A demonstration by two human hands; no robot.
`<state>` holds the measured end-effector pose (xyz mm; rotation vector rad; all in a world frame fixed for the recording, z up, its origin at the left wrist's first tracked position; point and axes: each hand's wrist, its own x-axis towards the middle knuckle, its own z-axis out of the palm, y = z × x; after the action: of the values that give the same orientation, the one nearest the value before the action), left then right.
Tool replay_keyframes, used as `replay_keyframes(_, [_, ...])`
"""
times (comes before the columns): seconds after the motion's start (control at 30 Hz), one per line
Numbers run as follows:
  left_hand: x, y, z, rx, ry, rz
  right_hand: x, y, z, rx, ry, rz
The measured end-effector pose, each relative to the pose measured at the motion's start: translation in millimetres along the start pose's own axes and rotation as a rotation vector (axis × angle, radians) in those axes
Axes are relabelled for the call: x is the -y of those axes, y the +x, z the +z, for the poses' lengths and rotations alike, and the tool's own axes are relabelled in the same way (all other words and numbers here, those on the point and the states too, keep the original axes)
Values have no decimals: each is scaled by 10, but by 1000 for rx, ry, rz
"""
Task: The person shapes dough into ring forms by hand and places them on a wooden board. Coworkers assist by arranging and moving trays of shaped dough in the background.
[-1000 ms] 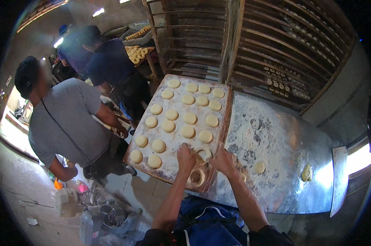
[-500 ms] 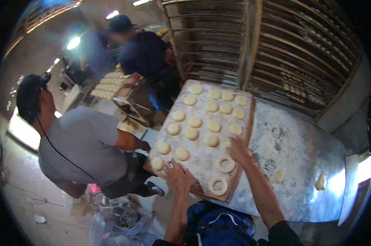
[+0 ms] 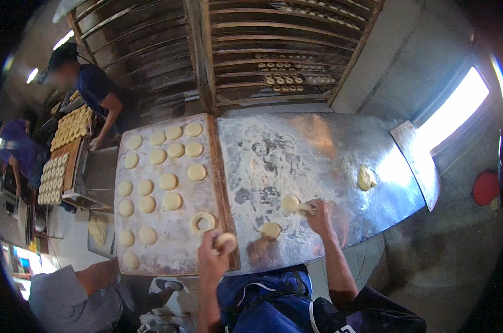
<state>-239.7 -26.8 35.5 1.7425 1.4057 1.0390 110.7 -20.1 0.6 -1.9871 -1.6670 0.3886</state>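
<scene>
My left hand point(image 3: 211, 260) is closed around a pale round dough piece point(image 3: 226, 241) over the wooden board's near right corner. Close beside it lies a dough ring point(image 3: 202, 223) on the floured board point(image 3: 174, 236). Rows of flat dough rounds point(image 3: 169, 181) cover the rest of that board. To the right, over the floured metal table point(image 3: 340, 139), my right hand point(image 3: 321, 218) pinches a narrow strip-like piece of dough point(image 3: 305, 208). A rounded dough piece point(image 3: 290, 204) touches its left end. Another small dough round point(image 3: 270, 230) is between my hands; whether it rests on the metal I cannot tell.
A yellowish dough lump point(image 3: 366, 178) sits farther right on the metal. Behind stands a rack point(image 3: 207, 55) with dough rings on its shelves. A co-worker in grey point(image 3: 79, 299) is close at left; another point(image 3: 99, 91) works beside trays of dough point(image 3: 71, 127).
My view has swung right. My left hand has moved from the board's near left edge to its right corner and grasped dough. My right hand has left the board for the metal table, taking a round away.
</scene>
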Motion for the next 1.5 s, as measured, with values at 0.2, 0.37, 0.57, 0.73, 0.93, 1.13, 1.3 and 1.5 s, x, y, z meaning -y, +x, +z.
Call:
replay_keyframes(0.2, [-297, 347, 1341, 68, 152, 177, -883, -126, -127, -170, -25, 184])
replay_keyframes(0.37, [-415, 196, 2020, 261, -96, 93, -1119, -236, -73, -69, -54, 130])
replay_keyframes(0.57, [-583, 6, 2489, 323, -398, -246, -861, -473, -131, 44, 906, 361])
replay_keyframes(0.73, [-691, -72, 2505, 283, -362, -272, -694, -499, -182, 76, 889, 251])
replay_keyframes(0.93, [-688, -136, 2643, 87, -492, -116, -644, -363, -376, 293, 858, 179])
replay_keyframes(1.13, [-651, -223, 2578, 123, -1251, -478, -647, -222, -350, 636, 1303, 153])
replay_keyframes(1.3, [-615, -197, 2522, 75, -1267, -352, -633, -131, -56, 451, 897, 262])
replay_keyframes(1.5, [-493, -66, 2536, -190, -248, -15, -490, -248, -30, 491, 1342, 485])
